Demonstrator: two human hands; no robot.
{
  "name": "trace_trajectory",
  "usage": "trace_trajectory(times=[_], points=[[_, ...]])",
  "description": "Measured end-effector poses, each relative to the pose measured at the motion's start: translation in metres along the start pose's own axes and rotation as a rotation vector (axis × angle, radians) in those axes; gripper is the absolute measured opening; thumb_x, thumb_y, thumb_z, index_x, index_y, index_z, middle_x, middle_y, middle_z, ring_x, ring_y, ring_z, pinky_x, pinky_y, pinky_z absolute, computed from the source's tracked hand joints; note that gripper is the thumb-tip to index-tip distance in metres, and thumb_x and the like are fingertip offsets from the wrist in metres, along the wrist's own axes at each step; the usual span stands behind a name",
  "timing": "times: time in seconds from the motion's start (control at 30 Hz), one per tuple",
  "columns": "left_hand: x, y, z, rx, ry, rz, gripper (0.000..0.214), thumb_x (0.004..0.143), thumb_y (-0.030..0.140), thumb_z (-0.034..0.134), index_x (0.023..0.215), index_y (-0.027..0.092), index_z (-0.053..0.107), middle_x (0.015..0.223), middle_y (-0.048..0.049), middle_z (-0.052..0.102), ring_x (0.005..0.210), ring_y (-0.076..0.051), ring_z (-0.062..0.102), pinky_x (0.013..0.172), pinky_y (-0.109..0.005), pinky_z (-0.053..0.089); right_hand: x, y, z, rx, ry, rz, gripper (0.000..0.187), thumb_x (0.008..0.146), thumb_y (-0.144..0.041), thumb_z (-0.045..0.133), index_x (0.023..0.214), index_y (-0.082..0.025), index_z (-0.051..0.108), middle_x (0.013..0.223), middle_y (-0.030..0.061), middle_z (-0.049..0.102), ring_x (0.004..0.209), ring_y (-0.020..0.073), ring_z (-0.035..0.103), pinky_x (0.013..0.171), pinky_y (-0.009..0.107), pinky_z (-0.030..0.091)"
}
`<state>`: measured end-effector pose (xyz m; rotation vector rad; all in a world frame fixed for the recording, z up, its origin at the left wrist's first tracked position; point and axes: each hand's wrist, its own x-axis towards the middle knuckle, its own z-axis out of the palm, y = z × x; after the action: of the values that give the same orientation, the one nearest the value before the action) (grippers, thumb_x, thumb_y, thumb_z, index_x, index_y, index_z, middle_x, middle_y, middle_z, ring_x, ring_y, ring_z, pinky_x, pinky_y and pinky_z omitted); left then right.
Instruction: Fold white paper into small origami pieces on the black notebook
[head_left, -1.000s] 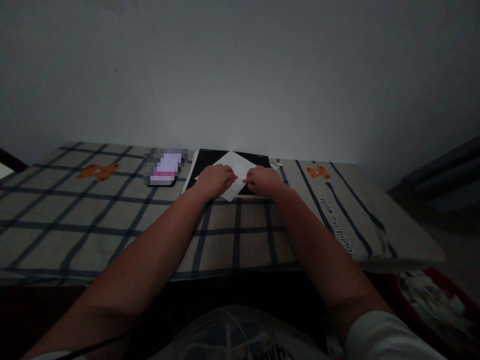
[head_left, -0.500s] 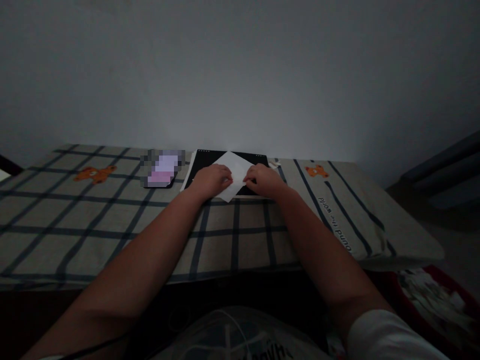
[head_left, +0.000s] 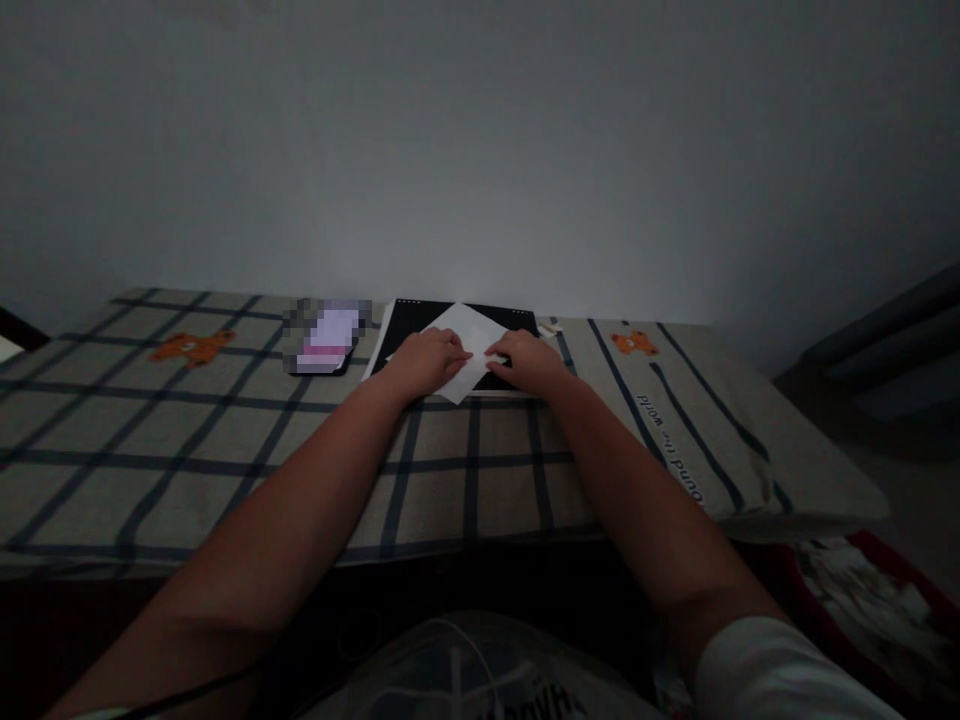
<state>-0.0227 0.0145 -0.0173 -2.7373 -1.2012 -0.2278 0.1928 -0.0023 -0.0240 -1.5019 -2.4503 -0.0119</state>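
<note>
A white sheet of paper lies turned like a diamond, one corner toward the wall and one toward me. Beneath it is a black notebook or pad with small holes along its far edge. My left hand is on the paper's left side, fingers curled and pressed down, thumb and fingertips near the middle. From the right side, my right hand has its bent fingers and thumb on the paper. A narrow gap separates the two sets of fingertips. Both hands hide the paper's side corners.
A phone with a lit, partly blurred screen lies left of the notebook. The checked tablecloth bears orange bear prints. A small pale object sits by the notebook's right edge. Behind the table stands a plain wall.
The left fingertips have shifted slightly right toward the paper's middle. Right thumb and fingers have moved a little. The paper and notebook stay in place.
</note>
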Motion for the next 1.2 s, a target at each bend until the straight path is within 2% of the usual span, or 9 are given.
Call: trace_trajectory(times=[0.1, 0.27, 0.4, 0.5, 0.6, 0.67, 0.8, 0.97, 1.2], points=[[0.001, 0.001, 0.000, -0.004, 0.003, -0.006, 0.038, 0.098, 0.037, 0.040, 0.112, 0.024, 0.073, 0.115, -0.0066, 0.067, 0.106, -0.025, 0.059, 0.077, -0.033, 0.043, -0.002, -0.004, -0.002, -0.018, 0.007, 0.068, 0.030, 0.089, -0.037, 0.061, 0.109, -0.016, 0.071, 0.110, 0.0120, 0.068, 0.105, 0.0260, 0.058, 0.088, 0.037, 0.046], [0.000, 0.006, 0.000, -0.025, 0.067, -0.030, 0.031, 0.093, 0.037, 0.049, 0.105, 0.023, 0.074, 0.112, -0.0052, 0.069, 0.106, -0.024, 0.059, 0.082, -0.034, 0.044, -0.001, -0.002, 0.001, 0.023, 0.014, 0.068, 0.025, 0.088, -0.036, 0.064, 0.100, -0.016, 0.072, 0.108, 0.0110, 0.069, 0.103, 0.0243, 0.057, 0.088, 0.035, 0.045], [0.000, 0.003, 0.004, -0.097, 0.177, -0.187, 0.041, 0.093, 0.039, 0.050, 0.129, 0.022, 0.062, 0.133, -0.0066, 0.062, 0.118, -0.025, 0.055, 0.094, -0.036, 0.043, 0.002, 0.004, 0.006, 0.118, 0.031, 0.053, 0.020, 0.085, -0.031, 0.068, 0.098, -0.016, 0.071, 0.107, 0.0100, 0.069, 0.103, 0.0226, 0.057, 0.089, 0.035, 0.044], [0.000, -0.001, 0.006, -0.091, 0.096, -0.239, 0.052, 0.093, 0.039, 0.049, 0.140, 0.017, 0.052, 0.133, -0.0130, 0.061, 0.118, -0.029, 0.056, 0.094, -0.040, 0.044, 0.003, 0.006, 0.009, 0.163, 0.039, 0.044, 0.018, 0.084, -0.029, 0.069, 0.097, -0.016, 0.070, 0.106, 0.0100, 0.069, 0.103, 0.0225, 0.057, 0.089, 0.036, 0.043], [0.000, -0.003, 0.006, -0.105, 0.057, -0.202, 0.051, 0.090, 0.038, 0.053, 0.139, 0.021, 0.054, 0.122, -0.0103, 0.067, 0.113, -0.029, 0.058, 0.092, -0.039, 0.044, 0.003, 0.007, 0.009, 0.169, 0.050, 0.043, 0.019, 0.083, -0.030, 0.070, 0.097, -0.017, 0.069, 0.106, 0.0097, 0.069, 0.102, 0.0230, 0.057, 0.089, 0.036, 0.043], [0.001, -0.002, 0.007, -0.135, 0.067, -0.204, 0.050, 0.089, 0.037, 0.055, 0.137, 0.022, 0.055, 0.120, -0.0084, 0.068, 0.112, -0.028, 0.057, 0.092, -0.037, 0.044, 0.003, 0.007, 0.009, 0.167, 0.053, 0.042, 0.020, 0.083, -0.031, 0.070, 0.098, -0.017, 0.069, 0.106, 0.0094, 0.069, 0.101, 0.0228, 0.057, 0.089, 0.036, 0.043], [0.000, -0.003, 0.008, -0.135, 0.089, -0.219, 0.053, 0.091, 0.043, 0.052, 0.138, 0.018, 0.054, 0.133, -0.0123, 0.060, 0.119, -0.030, 0.054, 0.094, -0.039, 0.043, 0.004, 0.007, 0.008, 0.170, 0.048, 0.046, 0.019, 0.083, -0.030, 0.070, 0.096, -0.017, 0.069, 0.103, 0.0094, 0.069, 0.099, 0.0223, 0.057, 0.086, 0.034, 0.042], [0.000, -0.004, 0.009, -0.201, 0.092, -0.222, 0.054, 0.089, 0.043, 0.055, 0.138, 0.021, 0.053, 0.118, -0.0086, 0.070, 0.111, -0.029, 0.058, 0.090, -0.039, 0.045, 0.005, 0.006, 0.007, 0.182, 0.056, 0.050, 0.015, 0.082, -0.028, 0.070, 0.092, -0.017, 0.068, 0.099, 0.0083, 0.069, 0.095, 0.0218, 0.056, 0.083, 0.033, 0.041], [0.001, -0.004, 0.009, -0.397, 0.188, -0.342, 0.061, 0.089, 0.042, 0.056, 0.144, 0.019, 0.046, 0.119, -0.0122, 0.068, 0.104, -0.026, 0.063, 0.089, -0.038, 0.047, 0.006, 0.002, 0.002, 0.212, 0.141, 0.031, 0.006, 0.083, -0.025, 0.066, 0.084, -0.018, 0.067, 0.087, 0.0053, 0.067, 0.087, 0.0196, 0.054, 0.077, 0.031, 0.038]])
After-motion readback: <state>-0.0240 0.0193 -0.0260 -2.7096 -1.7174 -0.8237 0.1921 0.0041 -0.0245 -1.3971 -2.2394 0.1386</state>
